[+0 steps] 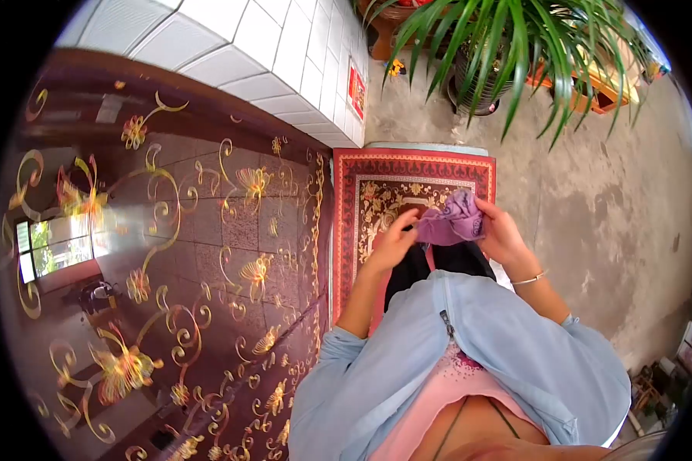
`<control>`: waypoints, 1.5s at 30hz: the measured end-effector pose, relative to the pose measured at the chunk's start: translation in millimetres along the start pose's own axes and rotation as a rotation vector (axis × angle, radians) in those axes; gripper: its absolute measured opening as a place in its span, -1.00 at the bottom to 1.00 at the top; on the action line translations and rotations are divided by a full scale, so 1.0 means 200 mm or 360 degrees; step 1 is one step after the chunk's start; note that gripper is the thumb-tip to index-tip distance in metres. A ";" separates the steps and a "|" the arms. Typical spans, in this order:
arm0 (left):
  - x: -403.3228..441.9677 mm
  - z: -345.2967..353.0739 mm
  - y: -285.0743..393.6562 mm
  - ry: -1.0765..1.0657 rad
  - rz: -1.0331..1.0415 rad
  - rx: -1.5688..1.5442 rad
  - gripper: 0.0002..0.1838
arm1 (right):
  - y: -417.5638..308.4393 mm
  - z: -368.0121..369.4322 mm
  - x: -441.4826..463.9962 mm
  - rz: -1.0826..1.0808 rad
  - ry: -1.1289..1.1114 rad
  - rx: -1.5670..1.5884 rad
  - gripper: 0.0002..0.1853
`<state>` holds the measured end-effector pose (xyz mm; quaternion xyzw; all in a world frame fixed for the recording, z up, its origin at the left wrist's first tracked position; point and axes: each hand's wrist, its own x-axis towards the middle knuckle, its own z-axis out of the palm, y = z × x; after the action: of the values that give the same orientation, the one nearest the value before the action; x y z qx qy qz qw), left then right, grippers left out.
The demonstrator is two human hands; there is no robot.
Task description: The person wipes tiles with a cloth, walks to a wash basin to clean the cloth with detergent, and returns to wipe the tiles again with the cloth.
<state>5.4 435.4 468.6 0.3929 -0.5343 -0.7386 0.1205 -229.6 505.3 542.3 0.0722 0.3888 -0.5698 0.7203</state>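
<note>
A bunched purple cloth (451, 219) with a darker pattern is held up in front of my body, above the red patterned rug. My right hand (503, 230) grips its right edge between thumb and fingers; a bangle circles that wrist. At the cloth's left edge is my left hand (396, 240), its fingers bent and their tips close to the fabric. Whether those fingertips pinch the cloth is too small to make out.
Beneath me lies a red patterned rug (349, 223) on a concrete floor (569, 223). To the left stands a glossy dark panel (207, 230) with gold flowers, below white tiles (277, 46). A potted plant (480, 81) and an orange wooden item (592, 92) are ahead.
</note>
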 end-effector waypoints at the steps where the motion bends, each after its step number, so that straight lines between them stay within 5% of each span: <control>1: 0.05 -0.09 0.08 0.0062 -0.0035 0.0128 -0.47 | -0.04 0.07 0.07 -0.0012 0.0018 -0.0030 -0.61; 14: 0.96 -0.81 0.27 0.0486 -0.0157 -0.0160 -0.62 | -0.45 0.08 1.55 0.0303 0.0288 -0.0494 -0.69; 16: 1.17 -0.92 0.09 0.0611 -0.0179 -0.0136 -0.63 | -0.52 0.13 1.79 0.0226 -0.0001 -0.0497 -0.66; 20: 1.61 -1.10 -0.11 0.0724 -0.0241 0.0027 -0.65 | -0.50 -0.12 2.40 0.0147 0.0088 -0.0700 -0.71; 22: 1.80 -1.16 -0.18 0.0671 -0.0102 0.0248 -0.67 | -0.42 -0.45 2.88 -0.0191 -0.0035 -0.1579 -0.71; 24: 1.94 -1.24 -0.26 0.0584 -0.0060 0.0318 -0.68 | -0.40 -0.40 3.11 -0.0021 0.0126 -0.1349 -0.72; 26: 2.07 -1.34 -0.40 0.0481 0.0092 0.0684 -0.66 | -0.29 -0.45 3.45 0.0146 0.0245 -0.1125 -0.72; 29: 2.20 -1.45 -0.63 0.0495 0.0131 0.0856 -0.66 | -0.01 -0.64 3.92 -0.0139 0.0252 -0.1047 -0.69; 31: 2.28 -1.52 -0.80 0.0486 0.0149 0.0983 -0.66 | 0.11 -0.66 4.11 0.0111 0.0450 -0.0699 -0.71; 33: 2.36 -1.57 -0.93 0.0541 0.0692 0.1321 -0.71 | 0.27 -0.79 4.34 0.0221 0.0488 -0.0770 -0.73; 34: 2.39 -1.59 -0.98 0.0535 0.0697 0.1336 -0.71 | 0.37 -0.88 4.48 0.0328 0.0546 -0.0856 -0.75; 38: 2.43 -1.64 -1.17 0.0941 0.1099 0.1790 -0.71 | 0.79 -1.21 4.74 0.0199 0.0313 -0.0476 -0.79; 42: 2.32 -1.65 -1.25 0.1149 0.0928 0.2439 -0.81 | 1.36 -1.27 4.75 0.0230 0.0377 -0.0538 -0.72; 45: 2.28 -1.68 -1.32 0.1632 0.1522 0.2776 -0.83 | 1.53 -1.30 4.85 -0.0177 0.0634 -0.0392 -0.61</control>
<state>6.2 34.8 -10.2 0.3551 -0.8526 0.2604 0.2812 -37.9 9.5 -363.3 0.0732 0.5931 -0.5314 0.6004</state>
